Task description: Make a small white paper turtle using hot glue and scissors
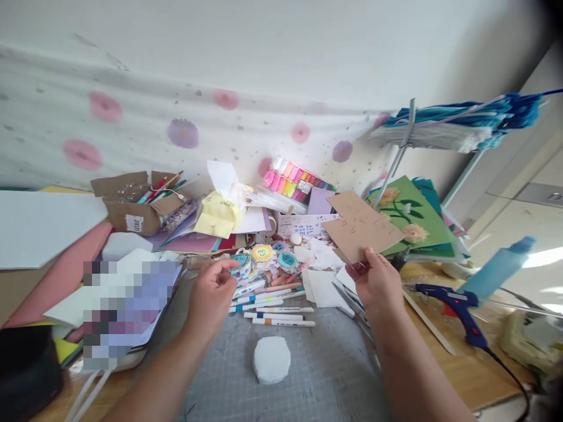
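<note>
My right hand pinches the lower edge of a brown cardboard piece with faint pencil marks, raised above the clutter at the back of the desk. My left hand is loosely curled, its index finger reaching toward a blue-patterned roll of tape. Nothing shows between its thumb and index finger. Beside that roll lie a yellow roll and a teal roll. Several white-barrelled markers lie below them. A white, rounded foam-like block rests on the grey cutting mat between my forearms.
On the right are a blue glue gun, a blue bottle and a green flower picture. Scissors lie under my right hand. A cardboard box of pens and a blurred-out screen stand left.
</note>
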A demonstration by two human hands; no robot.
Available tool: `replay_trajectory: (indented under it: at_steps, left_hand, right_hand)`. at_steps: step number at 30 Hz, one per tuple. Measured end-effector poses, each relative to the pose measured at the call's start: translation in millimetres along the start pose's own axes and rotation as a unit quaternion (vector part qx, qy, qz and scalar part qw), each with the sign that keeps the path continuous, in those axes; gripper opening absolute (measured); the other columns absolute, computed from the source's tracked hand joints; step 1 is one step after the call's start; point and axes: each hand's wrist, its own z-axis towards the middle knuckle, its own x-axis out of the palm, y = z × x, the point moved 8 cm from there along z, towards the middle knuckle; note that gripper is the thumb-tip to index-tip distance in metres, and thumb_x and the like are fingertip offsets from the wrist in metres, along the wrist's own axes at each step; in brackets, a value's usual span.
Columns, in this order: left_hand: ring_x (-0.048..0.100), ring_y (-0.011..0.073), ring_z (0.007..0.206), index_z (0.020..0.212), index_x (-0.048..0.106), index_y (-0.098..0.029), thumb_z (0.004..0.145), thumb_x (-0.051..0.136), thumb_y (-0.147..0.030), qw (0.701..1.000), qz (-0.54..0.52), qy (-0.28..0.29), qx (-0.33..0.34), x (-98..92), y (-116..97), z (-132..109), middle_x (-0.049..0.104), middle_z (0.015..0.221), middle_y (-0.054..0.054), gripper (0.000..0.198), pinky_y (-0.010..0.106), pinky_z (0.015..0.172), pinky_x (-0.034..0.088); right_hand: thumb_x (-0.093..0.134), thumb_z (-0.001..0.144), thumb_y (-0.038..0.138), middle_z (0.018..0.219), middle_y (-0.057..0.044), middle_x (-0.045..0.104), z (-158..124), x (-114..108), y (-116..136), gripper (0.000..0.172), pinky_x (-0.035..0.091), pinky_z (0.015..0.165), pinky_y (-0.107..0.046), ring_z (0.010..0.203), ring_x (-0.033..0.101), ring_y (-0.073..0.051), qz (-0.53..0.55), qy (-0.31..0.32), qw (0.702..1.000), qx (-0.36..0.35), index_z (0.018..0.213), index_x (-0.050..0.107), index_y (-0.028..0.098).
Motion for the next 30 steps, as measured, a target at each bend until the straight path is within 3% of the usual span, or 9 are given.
replay_trajectory:
  at_steps: [3,7,13,18,21,24,27,30]
  left_hand:
    - [0.056,0.0202,0.084,0.084,0.069,-0.022,0.066,0.055,-0.018,0.995,0.062,0.045,0.062,11.7,-9,-2,0.058,0.092,0.003,0.023,0.027,0.068,0.043]
    - [0.059,0.0243,0.091,0.079,0.07,-0.023,0.07,0.053,-0.02,0.978,0.106,0.156,0.093,36.0,-12,-13,0.064,0.092,0.005,0.019,0.032,0.073,0.046]
    - [0.061,0.0226,0.083,0.074,0.068,-0.023,0.074,0.05,-0.016,0.958,0.143,0.188,0.16,47.7,-16,-23,0.066,0.085,0.004,0.019,0.033,0.075,0.046]
    - [0.058,0.019,0.072,0.079,0.066,-0.02,0.073,0.045,-0.012,0.965,0.159,0.152,0.146,37.9,-9,-14,0.062,0.09,0.005,0.023,0.032,0.07,0.045]
    - [0.057,0.018,0.071,0.08,0.065,-0.019,0.07,0.041,-0.008,0.966,0.169,0.145,0.13,33.7,-5,-10,0.06,0.09,0.005,0.028,0.03,0.069,0.044]
    - [0.058,0.0175,0.072,0.075,0.066,-0.02,0.07,0.042,-0.008,0.96,0.169,0.185,0.129,38.8,-5,-11,0.061,0.084,0.003,0.027,0.029,0.067,0.043]
    - [0.059,0.0191,0.078,0.073,0.067,-0.02,0.073,0.044,-0.012,0.953,0.167,0.218,0.131,44.5,-6,-13,0.063,0.082,0.003,0.024,0.03,0.071,0.044]
    - [0.059,0.0203,0.079,0.075,0.067,-0.02,0.074,0.045,-0.015,0.949,0.167,0.232,0.134,48.4,-7,-16,0.063,0.083,0.004,0.023,0.032,0.072,0.044]
  right_hand:
    - [0.071,0.068,0.038,0.06,0.008,0.057,17,5,24,0.026,0.05,0.047,-0.026,0.046,0.051,-0.01,-0.049,0.037,0.998,-0.024,0.074,0.052,0.021]
    - [0.064,0.082,0.034,0.069,0.006,0.059,39,41,31,0.017,0.051,0.053,-0.025,0.054,0.055,-0.01,-0.129,0.114,0.984,-0.043,0.082,0.059,0.019]
    - [0.056,0.092,0.03,0.113,-0.008,0.06,58,116,-29,0.028,0.054,0.077,-0.039,0.093,0.063,-0.02,-0.272,0.203,0.939,-0.06,0.116,0.057,0.015]
    - [0.057,0.092,0.03,0.117,-0.008,0.059,69,153,-65,0.029,0.053,0.081,-0.042,0.097,0.061,-0.022,-0.397,0.207,0.889,-0.093,0.118,0.056,0.016]
    - [0.057,0.092,0.03,0.12,-0.009,0.058,73,158,-65,0.03,0.052,0.083,-0.043,0.1,0.061,-0.023,-0.464,0.184,0.858,-0.12,0.119,0.055,0.016]
    - [0.056,0.092,0.03,0.121,-0.009,0.057,65,151,-53,0.031,0.052,0.084,-0.044,0.101,0.06,-0.023,-0.508,0.2,0.823,-0.158,0.12,0.054,0.017]
    - [0.058,0.091,0.03,0.108,-0.007,0.063,35,132,-41,0.022,0.051,0.082,-0.041,0.093,0.062,-0.02,-0.541,0.298,0.764,-0.185,0.107,0.061,0.015]
    - [0.074,0.075,0.025,0.094,-0.003,0.068,-7,98,-31,0.015,0.047,0.086,-0.036,0.09,0.062,-0.02,-0.567,0.413,0.684,-0.2,0.088,0.069,0.02]
